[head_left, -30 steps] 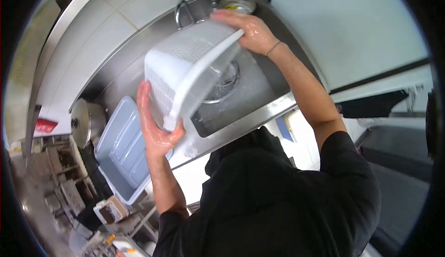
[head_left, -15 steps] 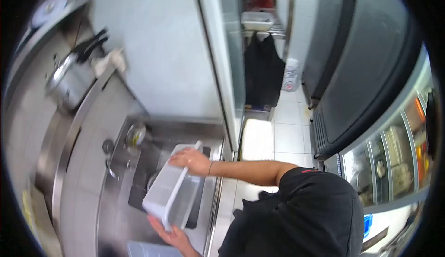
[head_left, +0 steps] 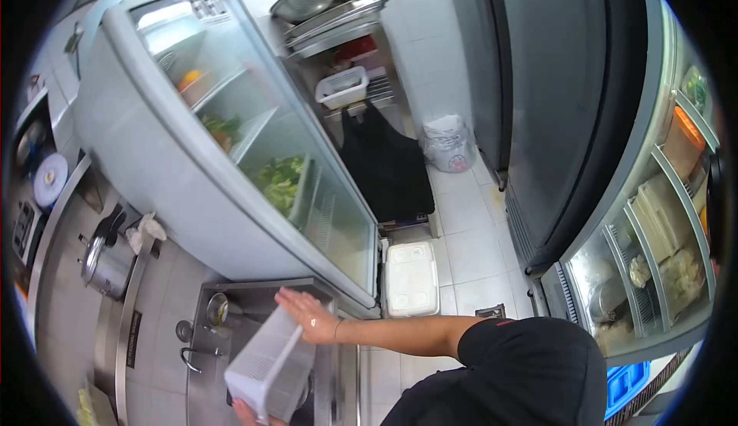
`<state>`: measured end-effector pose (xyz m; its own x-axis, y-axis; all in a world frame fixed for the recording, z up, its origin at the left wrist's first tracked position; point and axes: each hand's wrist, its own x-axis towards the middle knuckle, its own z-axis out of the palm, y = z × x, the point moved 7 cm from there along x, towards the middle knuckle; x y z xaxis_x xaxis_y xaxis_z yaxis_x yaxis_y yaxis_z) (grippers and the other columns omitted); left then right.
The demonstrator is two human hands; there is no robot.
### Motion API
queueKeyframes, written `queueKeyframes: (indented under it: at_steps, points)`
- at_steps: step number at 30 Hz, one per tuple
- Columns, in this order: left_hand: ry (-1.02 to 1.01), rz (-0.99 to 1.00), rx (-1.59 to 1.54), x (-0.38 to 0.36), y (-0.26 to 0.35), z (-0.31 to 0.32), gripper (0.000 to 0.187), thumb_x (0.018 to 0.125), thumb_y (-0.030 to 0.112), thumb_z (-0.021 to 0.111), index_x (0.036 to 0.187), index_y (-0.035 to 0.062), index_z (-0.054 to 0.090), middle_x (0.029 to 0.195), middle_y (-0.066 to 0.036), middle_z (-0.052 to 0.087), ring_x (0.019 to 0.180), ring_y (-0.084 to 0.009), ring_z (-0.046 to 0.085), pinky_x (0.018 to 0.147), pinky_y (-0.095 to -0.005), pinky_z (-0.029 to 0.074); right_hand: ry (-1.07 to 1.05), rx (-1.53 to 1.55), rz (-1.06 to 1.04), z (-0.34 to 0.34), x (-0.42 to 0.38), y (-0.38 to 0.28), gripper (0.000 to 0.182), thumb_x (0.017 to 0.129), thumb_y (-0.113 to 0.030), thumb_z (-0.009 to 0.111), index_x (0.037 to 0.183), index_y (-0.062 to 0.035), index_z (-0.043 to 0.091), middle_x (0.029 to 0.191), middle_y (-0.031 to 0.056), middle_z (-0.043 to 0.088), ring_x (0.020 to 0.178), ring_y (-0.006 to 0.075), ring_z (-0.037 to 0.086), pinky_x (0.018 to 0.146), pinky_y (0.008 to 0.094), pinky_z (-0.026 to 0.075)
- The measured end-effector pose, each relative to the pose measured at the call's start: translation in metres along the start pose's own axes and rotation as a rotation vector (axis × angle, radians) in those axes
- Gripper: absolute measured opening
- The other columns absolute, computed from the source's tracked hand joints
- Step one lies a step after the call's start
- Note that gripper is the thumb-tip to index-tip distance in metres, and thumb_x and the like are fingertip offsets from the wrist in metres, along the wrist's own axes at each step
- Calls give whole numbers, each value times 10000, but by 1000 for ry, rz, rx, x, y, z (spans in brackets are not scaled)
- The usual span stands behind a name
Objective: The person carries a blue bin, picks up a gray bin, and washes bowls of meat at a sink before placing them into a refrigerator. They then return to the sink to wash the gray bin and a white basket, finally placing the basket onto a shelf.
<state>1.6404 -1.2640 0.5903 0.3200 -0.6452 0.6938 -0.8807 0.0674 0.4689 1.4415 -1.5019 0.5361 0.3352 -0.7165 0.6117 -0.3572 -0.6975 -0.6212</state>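
A translucent white plastic container point(head_left: 264, 357) is tilted over the sink basin, held between my two hands. My right hand point(head_left: 309, 317) grips its upper end, fingers laid along the rim and side. Mostly hidden at the frame's lower edge, my left hand point(head_left: 254, 414) supports the container's lower end. A curved metal faucet point(head_left: 190, 361) stands on the sink's left side. Behind it, a small metal bowl point(head_left: 218, 310) sits in the sink's corner.
A glass-door fridge point(head_left: 284, 157) with vegetables rises beyond the sink point(head_left: 257, 286). A lidded pot point(head_left: 108, 266) is at the left. A white box point(head_left: 411, 280) and a plastic bag point(head_left: 448, 145) rest on the floor. Another fridge point(head_left: 646, 249) stands at the right.
The view has swung, bringing the fridge's glass door into sight. The container is still between both hands, now lower in view, and my left hand is more cut off.
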Motion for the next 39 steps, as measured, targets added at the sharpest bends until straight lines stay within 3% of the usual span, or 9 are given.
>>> queueKeyframes:
  at_steps: [2, 5, 8, 12, 14, 18, 22, 31, 39]
  points:
    - [107, 10, -191, 10, 18, 20, 550, 931, -33, 507, 1472, -52, 410, 1469, -259, 455, 1342, -342, 475, 1107, -439, 387, 203, 97, 146, -58, -16, 62, 929, 790, -186, 718, 1549, 10, 220, 1574, 276, 263, 1459, 423, 269, 1203, 477, 250]
    - [186, -38, -408, 15, 129, 55, 484, 912, -63, 523, 1394, -68, 488, 1382, -229, 527, 1222, -304, 558, 1030, -407, 451, 288, 236, 415, -156, -87, 156, 987, 839, -354, 762, 1545, 36, 193, 1575, 285, 256, 1467, 405, 266, 1207, 442, 242]
    - [0, -355, -868, 11, 143, 142, 556, 865, -76, 540, 1415, -72, 463, 1377, -202, 548, 1283, -295, 528, 1099, -394, 397, 289, 222, 468, -256, -155, 208, 1012, 844, -446, 771, 1541, 29, 212, 1558, 265, 303, 1443, 375, 317, 1198, 433, 256]
    - [-305, -125, -882, 20, 264, 252, 417, 867, 18, 656, 1276, -21, 583, 1144, -97, 662, 1059, -203, 616, 935, -344, 480, 511, 819, 735, -351, -251, 280, 739, 912, -396, 733, 1454, -15, 405, 1379, 114, 556, 1277, 241, 525, 1075, 375, 434]
    - [-706, -1, -773, 23, 351, 295, 634, 866, -15, 676, 1458, -4, 451, 1462, -166, 495, 1343, -250, 467, 1131, -390, 354, 693, 865, 931, -381, -326, 340, 617, 960, -429, 659, 1401, -39, 475, 1298, 80, 617, 1198, 202, 591, 981, 380, 507]
    - [-761, 322, -853, 20, 469, 333, 718, 835, 79, 728, 1480, 4, 420, 1560, -197, 374, 1460, -310, 334, 1193, -428, 259, 990, 798, 1026, -436, -392, 352, 517, 999, -456, 578, 1333, -62, 541, 1250, 67, 649, 1110, 217, 650, 913, 399, 549]
    - [-850, 350, -772, 33, 466, 398, 726, 826, 138, 748, 1469, 11, 439, 1551, -199, 388, 1458, -323, 343, 1184, -427, 278, 1031, 902, 1052, -460, -404, 390, 516, 1013, -427, 560, 1350, -39, 519, 1235, 107, 647, 1113, 259, 652, 936, 417, 547]
    - [-919, -124, -909, 98, 396, 534, 338, 957, 117, 657, 1267, -14, 621, 1212, -110, 665, 1122, -190, 628, 976, -313, 491, 1080, 962, 930, -551, -302, 503, 443, 1015, -265, 578, 1323, 45, 506, 1181, 156, 648, 1064, 269, 657, 925, 419, 554]
    - [-859, -56, -1025, 198, 467, 643, 310, 966, 111, 660, 1252, -4, 627, 1159, -86, 681, 1071, -155, 649, 924, -282, 507, 1049, 969, 788, -640, -198, 574, 416, 1013, -240, 582, 1315, 43, 534, 1242, 141, 642, 1108, 245, 643, 980, 379, 517]
